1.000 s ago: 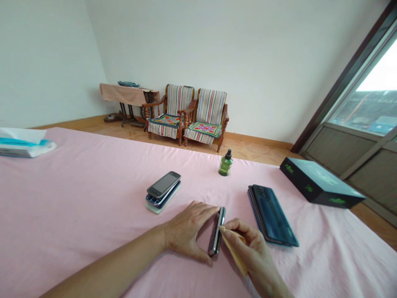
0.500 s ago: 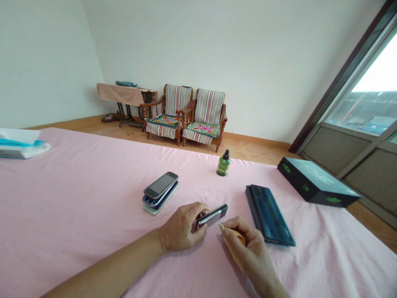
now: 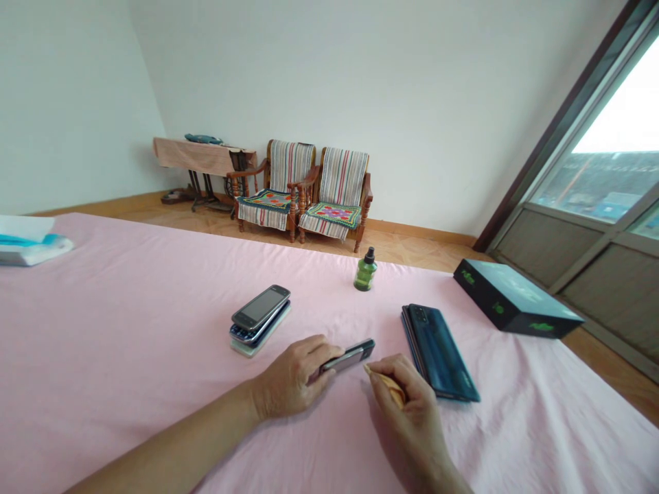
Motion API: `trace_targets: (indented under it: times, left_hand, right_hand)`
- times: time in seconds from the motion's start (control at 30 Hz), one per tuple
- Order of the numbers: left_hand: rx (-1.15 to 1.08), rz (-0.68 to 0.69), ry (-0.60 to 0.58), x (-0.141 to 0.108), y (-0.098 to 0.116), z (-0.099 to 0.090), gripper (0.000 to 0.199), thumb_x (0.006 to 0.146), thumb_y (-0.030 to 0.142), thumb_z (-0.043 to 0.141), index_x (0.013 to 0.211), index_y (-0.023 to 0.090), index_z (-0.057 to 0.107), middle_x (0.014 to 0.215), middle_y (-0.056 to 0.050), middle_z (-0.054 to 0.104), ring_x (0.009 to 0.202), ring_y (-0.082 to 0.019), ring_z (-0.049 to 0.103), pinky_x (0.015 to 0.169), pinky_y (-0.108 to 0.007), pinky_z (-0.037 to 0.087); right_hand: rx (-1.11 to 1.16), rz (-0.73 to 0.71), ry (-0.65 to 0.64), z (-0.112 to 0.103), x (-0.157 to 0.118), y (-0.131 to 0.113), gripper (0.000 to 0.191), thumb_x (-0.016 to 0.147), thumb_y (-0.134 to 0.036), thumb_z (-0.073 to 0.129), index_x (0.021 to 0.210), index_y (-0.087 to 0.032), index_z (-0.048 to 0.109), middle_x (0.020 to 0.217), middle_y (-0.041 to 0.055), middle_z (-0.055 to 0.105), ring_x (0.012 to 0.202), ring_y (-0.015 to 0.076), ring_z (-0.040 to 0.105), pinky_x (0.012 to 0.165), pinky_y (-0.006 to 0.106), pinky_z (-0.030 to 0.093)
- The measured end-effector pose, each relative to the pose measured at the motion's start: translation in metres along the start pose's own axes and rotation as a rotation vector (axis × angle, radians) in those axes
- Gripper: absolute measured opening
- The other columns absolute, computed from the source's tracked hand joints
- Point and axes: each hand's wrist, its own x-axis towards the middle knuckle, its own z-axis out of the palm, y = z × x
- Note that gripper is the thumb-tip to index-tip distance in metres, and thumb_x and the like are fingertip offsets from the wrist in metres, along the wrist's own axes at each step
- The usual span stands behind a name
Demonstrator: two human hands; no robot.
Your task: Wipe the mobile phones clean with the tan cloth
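My left hand (image 3: 291, 381) grips a small dark-and-silver mobile phone (image 3: 347, 357), which lies on its side with its far end sticking out past my fingers. My right hand (image 3: 406, 405) pinches a tan, pointed strip of paper or card (image 3: 391, 387), whose tip is close to the phone but apart from it. Just right of that hand lies a stack of dark blue smartphones (image 3: 437, 351). A stack of older phones (image 3: 260, 318) sits left of my hands on a pale green base.
All this rests on a pink bedsheet (image 3: 154, 329). A green bottle (image 3: 365, 272), a black box (image 3: 515, 300) and a tissue pack (image 3: 31, 248) stand on it. Beyond its far edge are two striped wooden armchairs (image 3: 309, 195) and a window (image 3: 581, 171).
Over the last second, my left hand has turned the phone from pointing away from me to lying crosswise. The whole view has drifted slightly, and my right hand keeps the strip.
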Motion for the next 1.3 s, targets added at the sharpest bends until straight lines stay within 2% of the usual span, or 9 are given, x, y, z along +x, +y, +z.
trace_targets:
  times: [0.17,0.27,0.37,0.5,0.73,0.97,1.13,1.3]
  left_hand:
    - [-0.092,0.015,-0.024,0.001,0.001,-0.003,0.022,0.091,0.016,0.053,0.113,0.016,0.058,0.091,-0.008,0.064,0.079,-0.018,0.060,0.071,-0.027,0.049]
    - [-0.079,0.037,-0.029,-0.001,0.000,-0.002,0.016,0.091,0.017,0.056,0.107,0.016,0.058,0.087,-0.007,0.064,0.075,-0.016,0.060,0.068,-0.025,0.049]
    - [-0.010,0.085,-0.004,-0.002,0.001,-0.002,0.009,0.093,0.018,0.054,0.100,0.017,0.060,0.088,-0.007,0.064,0.079,-0.017,0.061,0.072,-0.027,0.050]
    - [0.100,0.172,0.019,-0.001,0.008,-0.002,0.016,0.094,0.014,0.049,0.103,0.017,0.062,0.090,-0.009,0.064,0.079,-0.017,0.060,0.071,-0.027,0.050]
    - [0.076,0.102,0.030,-0.001,0.010,0.001,0.017,0.094,0.012,0.049,0.103,0.016,0.063,0.090,-0.008,0.062,0.081,-0.017,0.059,0.070,-0.026,0.052]
    - [0.122,0.112,-0.018,-0.003,0.009,0.003,0.018,0.096,0.012,0.047,0.106,0.015,0.062,0.091,-0.009,0.062,0.083,-0.018,0.058,0.072,-0.027,0.051]
    - [0.141,0.127,-0.006,-0.002,0.010,0.003,0.018,0.096,0.011,0.047,0.104,0.014,0.063,0.088,-0.008,0.062,0.080,-0.017,0.058,0.069,-0.025,0.050]
    - [0.119,0.130,0.025,-0.001,0.009,0.003,0.014,0.094,0.010,0.050,0.099,0.013,0.063,0.088,-0.008,0.061,0.077,-0.016,0.059,0.067,-0.023,0.049]
  right_hand:
    - [-0.161,-0.226,0.119,-0.006,0.002,0.001,0.011,0.090,-0.019,0.053,0.091,-0.020,0.065,0.082,0.0039,0.060,0.075,0.0158,0.060,0.066,0.025,0.048]
    - [-0.264,-0.297,0.165,-0.012,0.004,0.003,0.014,0.091,-0.018,0.052,0.095,-0.021,0.065,0.085,0.0051,0.061,0.076,0.0162,0.062,0.067,0.026,0.050]
    - [-0.340,-0.299,0.196,-0.015,0.008,0.008,0.014,0.091,-0.019,0.052,0.094,-0.021,0.065,0.084,0.0049,0.060,0.075,0.0161,0.062,0.066,0.026,0.051]
    - [-0.393,-0.274,0.162,-0.015,0.010,0.016,0.016,0.092,-0.017,0.049,0.095,-0.020,0.064,0.085,0.0048,0.058,0.075,0.0162,0.061,0.067,0.027,0.051]
    - [-0.386,-0.304,0.033,0.000,0.000,0.019,0.026,0.094,-0.011,0.043,0.109,-0.018,0.062,0.094,0.0078,0.056,0.086,0.0184,0.059,0.078,0.031,0.052]
    - [-0.297,-0.345,-0.060,0.023,-0.004,0.008,0.031,0.093,-0.007,0.040,0.110,-0.019,0.063,0.091,0.0079,0.056,0.082,0.0183,0.060,0.071,0.029,0.053]
    - [-0.336,-0.317,-0.090,0.014,-0.001,0.006,0.028,0.092,-0.008,0.041,0.106,-0.017,0.063,0.088,0.0075,0.056,0.077,0.0174,0.059,0.069,0.029,0.053]
    - [-0.465,-0.299,0.036,-0.004,0.003,0.014,0.021,0.091,-0.011,0.045,0.098,-0.018,0.063,0.086,0.0056,0.055,0.077,0.0175,0.058,0.069,0.030,0.051]
